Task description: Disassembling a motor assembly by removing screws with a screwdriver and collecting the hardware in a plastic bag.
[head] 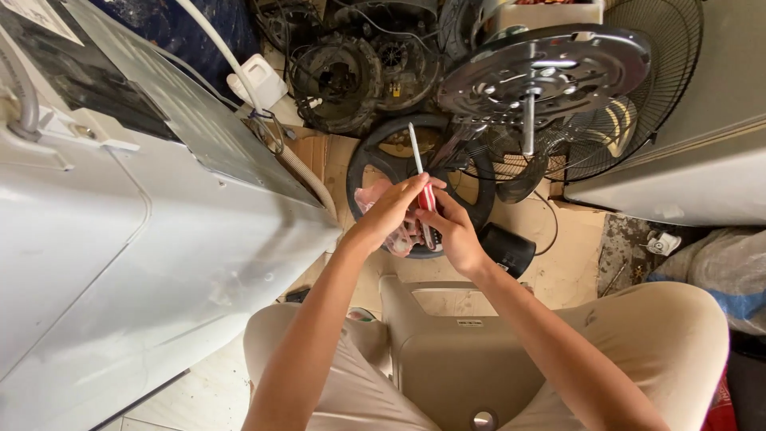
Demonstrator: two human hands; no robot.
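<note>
Likely repair workshop: dismantled fans (590, 136), motor parts (351, 76).

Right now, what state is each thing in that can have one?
Left hand: closed on the screwdriver.
Right hand: closed on the screwdriver.
Screwdriver: held, white end tilted up.
Fan guard: off, leaning upright.
Metal disc: bare, shaft pointing down.
Plastic stool: upright between the knees.

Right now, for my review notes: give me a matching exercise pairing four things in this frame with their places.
Things:
1. screwdriver
2. metal disc
3. pale stool
4. white appliance

Places:
A. far left of frame
B. between the knees
C. top right, on a shaft
D. held by both hands, left hand and right hand

Pairs: 1-D, 2-C, 3-B, 4-A
</note>
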